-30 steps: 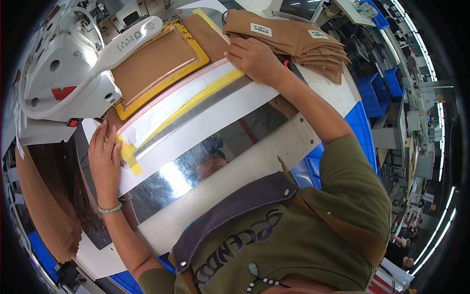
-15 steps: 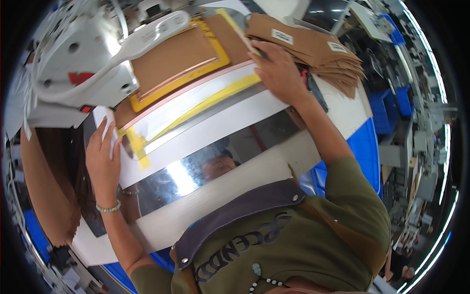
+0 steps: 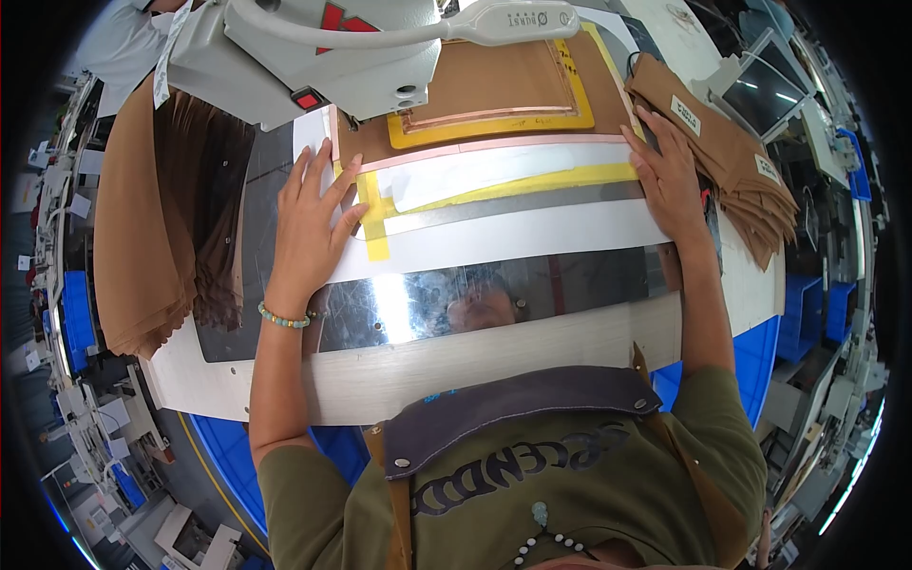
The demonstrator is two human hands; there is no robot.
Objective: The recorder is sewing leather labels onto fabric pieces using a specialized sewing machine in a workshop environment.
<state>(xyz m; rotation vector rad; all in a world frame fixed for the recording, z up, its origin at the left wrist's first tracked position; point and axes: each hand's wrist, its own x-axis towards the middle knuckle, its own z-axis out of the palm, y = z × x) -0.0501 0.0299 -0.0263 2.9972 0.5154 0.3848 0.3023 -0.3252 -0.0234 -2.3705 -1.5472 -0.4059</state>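
A brown fabric panel (image 3: 489, 81) lies on a white template sheet (image 3: 513, 237) fixed with strips of yellow tape (image 3: 375, 214). On the panel rests a yellow-edged rectangular frame (image 3: 503, 133); a pink strip (image 3: 532, 144) runs along the panel's near edge. My left hand (image 3: 315, 220) lies with fingers spread on the template's left edge, touching the taped corner. At the right edge, by the panel's corner, my right hand (image 3: 670, 185) rests with fingers stretched out. Neither hand holds anything that I can see.
A white sewing machine head (image 3: 366, 71) with a grey arm (image 3: 513, 24) overhangs the back left. Brown pieces hang in a stack (image 3: 142, 218) at the left. More labelled brown pieces (image 3: 741, 180) lie to the right. A shiny metal plate (image 3: 570, 275) lines the near edge.
The view has turned, so the work now appears more level. Both hands stay at the template's side edges. The dark thing by my right fingers is no longer visible.
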